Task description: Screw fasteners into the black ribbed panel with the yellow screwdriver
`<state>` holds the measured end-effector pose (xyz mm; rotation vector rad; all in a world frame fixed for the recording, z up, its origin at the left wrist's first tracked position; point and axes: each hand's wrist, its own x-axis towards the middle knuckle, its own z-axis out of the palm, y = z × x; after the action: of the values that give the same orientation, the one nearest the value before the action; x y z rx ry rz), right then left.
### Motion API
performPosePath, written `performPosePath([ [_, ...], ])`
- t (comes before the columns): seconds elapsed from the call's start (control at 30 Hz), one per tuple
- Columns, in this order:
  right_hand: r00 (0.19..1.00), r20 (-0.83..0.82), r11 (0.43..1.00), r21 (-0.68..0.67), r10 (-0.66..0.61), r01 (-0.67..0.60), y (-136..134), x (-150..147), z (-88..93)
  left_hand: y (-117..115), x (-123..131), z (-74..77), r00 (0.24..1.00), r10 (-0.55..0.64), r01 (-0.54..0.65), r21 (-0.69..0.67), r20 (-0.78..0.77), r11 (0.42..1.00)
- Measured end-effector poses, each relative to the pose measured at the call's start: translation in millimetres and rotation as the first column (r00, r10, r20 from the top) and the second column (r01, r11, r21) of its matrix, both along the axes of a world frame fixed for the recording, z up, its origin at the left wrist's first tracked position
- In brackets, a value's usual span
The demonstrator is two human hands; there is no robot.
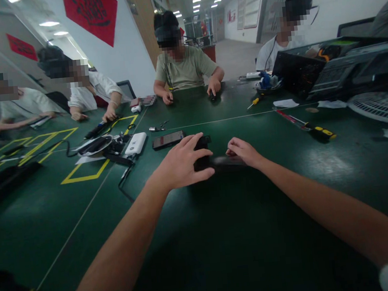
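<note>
My left hand [185,163] rests over a small black object [202,162] on the dark green table [242,232], its fingers spread around the top and near side. To its right, my right hand [242,151] has its fingers curled together beside a blurred dark, flat piece [227,160] that reaches toward the black object. Whether the right fingers pinch that piece is too blurred to tell. A dark phone [168,140] lies just beyond my left hand, with small metal parts [158,127] behind it.
A white power bank [136,143] and cables lie left. Right are a yellow-black screwdriver [322,132], a smaller screwdriver [253,103], paper scraps, a white fan grille [381,107] and an open computer case [353,66]. Several people sit around the table; one sits opposite [187,67].
</note>
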<state>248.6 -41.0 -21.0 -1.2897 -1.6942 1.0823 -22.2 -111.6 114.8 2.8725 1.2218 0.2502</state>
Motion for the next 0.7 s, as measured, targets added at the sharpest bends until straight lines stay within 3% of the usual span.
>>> performPosePath([
  [0.17, 0.998, 0.034, 0.998, 0.051, -0.051, 0.049, -4, -6, 1.7, 1, -1, -9.1, 0.998, 0.001, 0.003, 0.075, -0.055, 0.997],
  [0.3, 0.999, -0.003, 0.998, 0.054, -0.032, 0.033, -6, -5, -0.7, -1, 4, -6.8, 0.998, 0.037, -0.034, 0.071, -0.051, 0.997],
  [0.57, 0.984, -0.172, 0.999, -0.007, -0.039, 0.038, -19, 6, -7.7, 17, 26, 20.2, 0.997, 0.044, -0.046, -0.030, -0.063, 0.998],
  [0.7, 0.971, -0.149, 0.981, 0.025, -0.187, 0.193, -27, 14, -4.8, 50, 41, 39.0, 0.994, 0.045, -0.066, -0.213, -0.101, 0.975],
])
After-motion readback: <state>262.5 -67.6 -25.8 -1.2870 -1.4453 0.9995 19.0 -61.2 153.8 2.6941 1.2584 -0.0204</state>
